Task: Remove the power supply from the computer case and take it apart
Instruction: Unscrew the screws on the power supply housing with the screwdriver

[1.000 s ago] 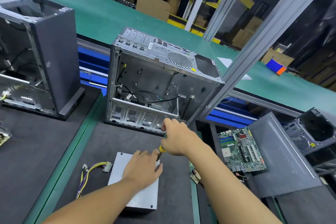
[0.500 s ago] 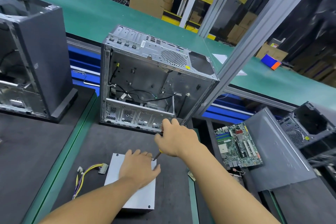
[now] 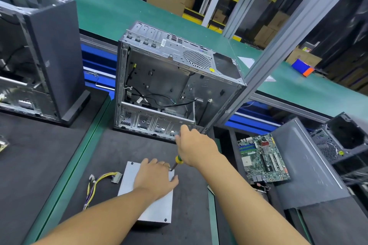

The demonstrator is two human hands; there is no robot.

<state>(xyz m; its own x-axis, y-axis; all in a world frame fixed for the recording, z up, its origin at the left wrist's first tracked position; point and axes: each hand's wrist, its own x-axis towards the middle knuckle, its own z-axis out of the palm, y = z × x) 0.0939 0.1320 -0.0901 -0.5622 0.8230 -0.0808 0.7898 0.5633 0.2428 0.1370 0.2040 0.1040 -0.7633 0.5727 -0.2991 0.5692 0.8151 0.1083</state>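
My left hand (image 3: 154,178) lies flat on top of the supply (image 3: 157,211), fingers straight and a little spread, thumb out toward its right edge, gripping nothing. The supply, a plain grey metal box, lies flat on the dark mat (image 3: 119,149) in front of the case (image 3: 169,89), out of it and apart from it. Its cable (image 3: 99,183) of yellow and purple wires trails off its left side onto the mat, with a pale plug by the box. My right hand (image 3: 196,148) is curled round the driver (image 3: 177,160), whose yellow-green handle shows below my fist. The shaft slants down and left, its tip at the supply's far right corner, just beside my left fingertips. The case stands open toward me, loose black wires inside. To the right a green board (image 3: 261,158) lies beside a grey panel (image 3: 304,165). A second case (image 3: 45,61) stands at the left.
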